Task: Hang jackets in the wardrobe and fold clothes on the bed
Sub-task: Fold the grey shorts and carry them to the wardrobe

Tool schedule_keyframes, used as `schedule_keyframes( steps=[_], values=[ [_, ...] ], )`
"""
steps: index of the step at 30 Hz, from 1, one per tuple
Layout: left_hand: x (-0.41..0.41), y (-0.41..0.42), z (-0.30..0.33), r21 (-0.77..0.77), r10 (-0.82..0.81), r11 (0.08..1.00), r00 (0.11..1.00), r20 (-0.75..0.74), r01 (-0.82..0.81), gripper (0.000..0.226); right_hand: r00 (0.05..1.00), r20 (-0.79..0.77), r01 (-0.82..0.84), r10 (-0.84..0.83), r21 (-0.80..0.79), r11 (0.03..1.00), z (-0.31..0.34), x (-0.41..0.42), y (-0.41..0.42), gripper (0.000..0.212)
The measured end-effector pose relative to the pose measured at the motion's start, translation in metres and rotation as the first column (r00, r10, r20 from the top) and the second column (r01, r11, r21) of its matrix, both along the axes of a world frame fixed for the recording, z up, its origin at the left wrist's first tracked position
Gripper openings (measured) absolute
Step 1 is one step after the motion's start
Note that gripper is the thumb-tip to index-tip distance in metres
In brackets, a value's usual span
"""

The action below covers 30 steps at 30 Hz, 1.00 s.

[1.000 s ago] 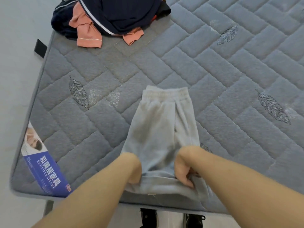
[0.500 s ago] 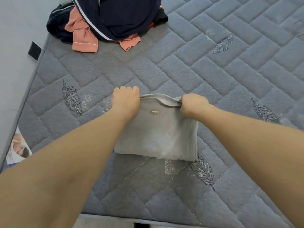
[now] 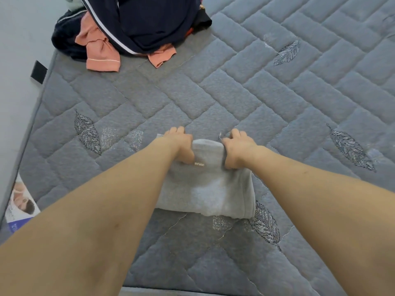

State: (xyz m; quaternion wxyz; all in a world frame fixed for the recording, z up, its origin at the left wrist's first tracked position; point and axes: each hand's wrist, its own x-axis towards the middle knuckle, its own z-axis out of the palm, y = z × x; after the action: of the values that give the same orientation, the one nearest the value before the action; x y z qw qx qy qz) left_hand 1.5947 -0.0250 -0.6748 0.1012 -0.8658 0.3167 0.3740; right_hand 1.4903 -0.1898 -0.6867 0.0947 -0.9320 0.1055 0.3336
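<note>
The grey garment lies on the near middle of the mattress, already doubled over into a compact rectangle with its fold toward the near edge. The left hand and right hand grip its far edge, fingers curled over the cloth and thumbs pinching it from below. This piece looks close to folded; it may want one more fold or just smoothing. Far to the left, near the mattress corner, sits a heap of unfolded clothes: a dark navy piece on top, an orange garment poking out beneath. Those remain to be sorted, so most of the task appears undone. No wardrobe or hanger is in view.
</note>
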Motion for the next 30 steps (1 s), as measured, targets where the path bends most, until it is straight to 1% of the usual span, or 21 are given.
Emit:
schedule_keyframes(
  steps=[2, 5, 8, 10, 12, 13, 15, 17, 18, 19, 20, 21, 23, 25, 26, 28, 29, 30],
  values=[
    [-0.010, 0.001, 0.010, 0.003, 0.044, 0.999, 0.997, -0.070, -0.044, 0.041, 1.000, -0.029, -0.004, 0.006, 0.079, 0.997, 0.004, -0.010, 0.002, 0.055],
    [-0.026, -0.001, 0.027, 0.045, 0.071, 0.997, 0.985, -0.156, -0.065, 0.034, 0.998, -0.059, -0.002, 0.013, 0.187, 0.982, 0.005, -0.026, 0.002, 0.058],
    [-0.041, -0.006, 0.045, 0.069, -0.006, 0.997, 0.994, -0.110, 0.014, 0.025, 0.999, 0.027, -0.050, 0.045, 0.219, 0.974, 0.007, -0.041, -0.001, 0.064],
    [-0.056, -0.009, 0.062, 0.035, -0.096, 0.995, 0.993, -0.063, 0.099, 0.016, 0.993, 0.078, -0.107, 0.091, 0.233, 0.967, 0.017, -0.054, -0.005, 0.066],
    [-0.073, -0.011, 0.088, 0.001, -0.237, 0.972, 0.971, 0.017, 0.237, 0.007, 0.979, 0.122, -0.185, 0.162, 0.210, 0.960, 0.039, -0.069, -0.011, 0.062],
    [-0.081, -0.010, 0.106, -0.004, -0.296, 0.955, 0.953, 0.058, 0.297, 0.008, 0.967, 0.148, -0.233, 0.209, 0.175, 0.957, 0.056, -0.077, -0.014, 0.056],
    [-0.097, -0.010, 0.150, -0.003, -0.385, 0.921, 0.913, 0.131, 0.389, 0.016, 0.935, 0.202, -0.314, 0.291, 0.095, 0.945, 0.099, -0.091, -0.020, 0.047],
    [-0.109, -0.013, 0.203, -0.002, -0.447, 0.889, 0.870, 0.207, 0.458, 0.025, 0.903, 0.221, -0.379, 0.369, 0.006, 0.925, 0.155, -0.101, -0.026, 0.050],
    [-0.115, -0.014, 0.231, -0.014, -0.465, 0.875, 0.850, 0.247, 0.483, 0.028, 0.896, 0.226, -0.385, 0.381, -0.028, 0.922, 0.186, -0.107, -0.027, 0.051],
    [-0.121, -0.016, 0.259, -0.041, -0.472, 0.863, 0.832, 0.292, 0.504, 0.028, 0.897, 0.252, -0.365, 0.363, -0.041, 0.930, 0.216, -0.115, -0.029, 0.045],
    [-0.126, -0.019, 0.286, -0.078, -0.469, 0.849, 0.814, 0.342, 0.522, 0.027, 0.902, 0.292, -0.320, 0.318, -0.040, 0.946, 0.245, -0.125, -0.032, 0.035],
    [-0.131, -0.023, 0.312, -0.116, -0.460, 0.836, 0.799, 0.387, 0.537, 0.025, 0.910, 0.323, -0.265, 0.260, -0.031, 0.964, 0.274, -0.136, -0.035, 0.029],
    [-0.141, -0.030, 0.360, -0.157, -0.445, 0.817, 0.779, 0.441, 0.555, 0.022, 0.928, 0.360, -0.112, 0.096, 0.026, 0.993, 0.322, -0.160, -0.042, 0.035],
    [-0.152, -0.043, 0.401, -0.171, -0.446, 0.800, 0.760, 0.473, 0.575, 0.019, 0.926, 0.359, 0.071, -0.114, 0.131, 0.989, 0.363, -0.184, -0.048, 0.044],
    [-0.158, -0.052, 0.418, -0.173, -0.450, 0.790, 0.748, 0.489, 0.588, 0.019, 0.920, 0.347, 0.129, -0.180, 0.167, 0.978, 0.381, -0.194, -0.051, 0.051],
    [-0.172, -0.075, 0.448, -0.177, -0.463, 0.767, 0.723, 0.513, 0.617, 0.025, 0.918, 0.291, 0.223, -0.269, 0.181, 0.958, 0.420, -0.216, -0.057, 0.073],
    [-0.180, -0.087, 0.462, -0.187, -0.466, 0.758, 0.719, 0.517, 0.625, 0.026, 0.914, 0.261, 0.273, -0.311, 0.173, 0.946, 0.438, -0.228, -0.060, 0.075],
    [-0.191, -0.099, 0.475, -0.197, -0.474, 0.746, 0.716, 0.514, 0.636, 0.023, 0.906, 0.238, 0.318, -0.350, 0.164, 0.934, 0.454, -0.242, -0.064, 0.067]
  ],
)
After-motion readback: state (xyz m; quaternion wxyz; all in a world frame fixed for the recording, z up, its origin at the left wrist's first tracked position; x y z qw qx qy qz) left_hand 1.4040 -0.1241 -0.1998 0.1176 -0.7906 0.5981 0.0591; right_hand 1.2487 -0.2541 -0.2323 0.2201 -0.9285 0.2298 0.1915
